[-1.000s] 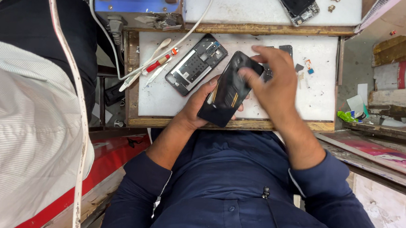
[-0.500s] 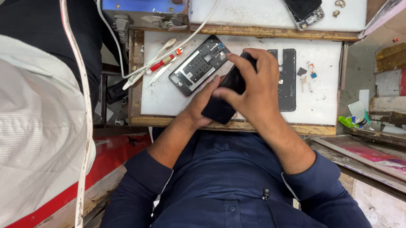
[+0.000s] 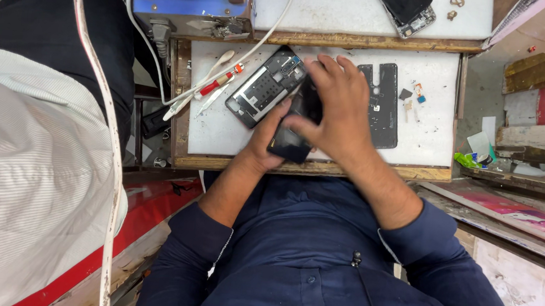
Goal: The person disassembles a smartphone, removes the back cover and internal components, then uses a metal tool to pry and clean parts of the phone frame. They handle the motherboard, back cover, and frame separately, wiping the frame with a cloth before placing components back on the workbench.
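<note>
Resting near the front edge of the desk (image 3: 222,136), a dark phone body (image 3: 295,126) sits between both hands, slightly tilted, its lower end reaching the wooden front rim. Left hand (image 3: 267,139): cupped under and along the phone's left side, closed on it. Right hand (image 3: 341,106): laid flat over the phone's top with fingers (image 3: 321,69) spread and pointing toward the back edge, thumb pressing the face; a second ago this hand gripped the phone from the side and the phone stood higher off the surface, so the item has been lowered and is now pressed rather than lifted, which reads as seating or squeezing two parts together. Adjoining, left of the hands: an open phone frame (image 3: 266,86) showing internals, lying diagonally, unchanged in place. Right of the hands: a black back cover (image 3: 386,110), flat, partly hidden by the right hand. Further right: small loose parts (image 3: 413,96). Toward the left edge: a red-handled tool (image 3: 216,87) and a white cable (image 3: 255,41). Beyond the back edge: a blue device (image 3: 187,0) and another phone (image 3: 406,7). At the far left, a striped sleeve (image 3: 24,172) of another person.
</note>
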The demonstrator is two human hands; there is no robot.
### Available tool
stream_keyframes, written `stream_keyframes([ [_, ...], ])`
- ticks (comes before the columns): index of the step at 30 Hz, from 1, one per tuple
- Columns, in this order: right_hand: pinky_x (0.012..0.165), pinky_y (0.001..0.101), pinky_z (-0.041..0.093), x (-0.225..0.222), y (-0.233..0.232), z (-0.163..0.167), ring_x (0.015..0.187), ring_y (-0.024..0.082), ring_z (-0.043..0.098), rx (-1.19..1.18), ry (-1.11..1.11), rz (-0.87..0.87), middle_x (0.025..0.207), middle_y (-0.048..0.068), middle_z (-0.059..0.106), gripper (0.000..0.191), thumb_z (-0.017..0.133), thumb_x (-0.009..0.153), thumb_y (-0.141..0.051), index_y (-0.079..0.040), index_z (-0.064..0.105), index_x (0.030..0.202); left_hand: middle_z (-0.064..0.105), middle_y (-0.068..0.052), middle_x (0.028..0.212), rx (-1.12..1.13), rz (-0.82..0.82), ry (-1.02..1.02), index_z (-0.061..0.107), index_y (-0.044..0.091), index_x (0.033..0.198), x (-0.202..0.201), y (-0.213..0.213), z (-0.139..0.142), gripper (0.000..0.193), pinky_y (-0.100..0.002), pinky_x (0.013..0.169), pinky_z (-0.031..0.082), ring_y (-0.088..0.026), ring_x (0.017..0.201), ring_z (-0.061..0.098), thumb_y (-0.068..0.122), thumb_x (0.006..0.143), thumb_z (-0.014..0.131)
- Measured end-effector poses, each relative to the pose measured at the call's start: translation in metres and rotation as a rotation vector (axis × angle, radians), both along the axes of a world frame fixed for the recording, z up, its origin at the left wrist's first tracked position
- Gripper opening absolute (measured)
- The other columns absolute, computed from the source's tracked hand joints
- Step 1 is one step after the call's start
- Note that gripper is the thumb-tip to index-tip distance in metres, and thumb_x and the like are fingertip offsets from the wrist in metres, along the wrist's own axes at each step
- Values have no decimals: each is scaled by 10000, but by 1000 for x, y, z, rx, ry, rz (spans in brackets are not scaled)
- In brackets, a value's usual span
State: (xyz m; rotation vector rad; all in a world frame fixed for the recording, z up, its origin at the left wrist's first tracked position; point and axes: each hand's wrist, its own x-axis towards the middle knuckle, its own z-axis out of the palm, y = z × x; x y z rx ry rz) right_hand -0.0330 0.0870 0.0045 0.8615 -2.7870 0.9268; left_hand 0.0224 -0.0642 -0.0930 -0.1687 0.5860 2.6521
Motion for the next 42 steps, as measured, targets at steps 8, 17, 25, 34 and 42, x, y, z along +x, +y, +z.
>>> stream_keyframes([
  [8, 1104, 660, 315, 13, 2, -2, 1391, 445, 379, 14, -43, 17, 1482, 238, 385, 973, 942, 624, -526, -191, 554, 1450, 467, -224, 1545, -593, 143, 583, 319, 35, 1630, 9, -8, 5, 676, -469, 1111, 480, -305, 1384, 528, 447, 1156, 569],
  [17, 1020, 332, 526, -48, 19, 15, 1243, 233, 653, -323, -143, -252, 1167, 16, 726, 232, 587, 1078, -130, -179, 654, 1295, 578, -167, 1327, -49, -216, 173, 352, 55, 1605, 9, 4, 20, 689, -363, 790, 609, -218, 1086, 634, 442, 1078, 569],
  [25, 1292, 534, 46, -18, -15, 6, 1553, 317, 319, -519, 278, 253, 1376, 68, 693, 367, 444, 956, -225, -178, 625, 1273, 537, -107, 1426, -653, -8, 451, 372, -14, 1524, 3, 21, 45, 613, -271, 1028, 482, -156, 1286, 547, 429, 1100, 408],
  [34, 1315, 507, -64, 45, -47, -18, 1657, 317, 68, -1001, 107, 493, 1643, 117, 406, 438, 486, 1011, -357, -239, 540, 1430, 451, -130, 1565, -630, 238, 632, 307, 18, 1609, -25, 12, 68, 655, -282, 1166, 432, -159, 1440, 475, 468, 1140, 391],
  [42, 1311, 457, 117, -49, -11, -4, 1603, 253, 151, -722, 293, 65, 1642, 90, 437, 446, 343, 1075, -270, -183, 501, 1482, 510, -149, 1519, -731, 125, 422, 288, 17, 1655, 5, 38, 36, 717, -265, 923, 494, -148, 1131, 515, 439, 1108, 480],
])
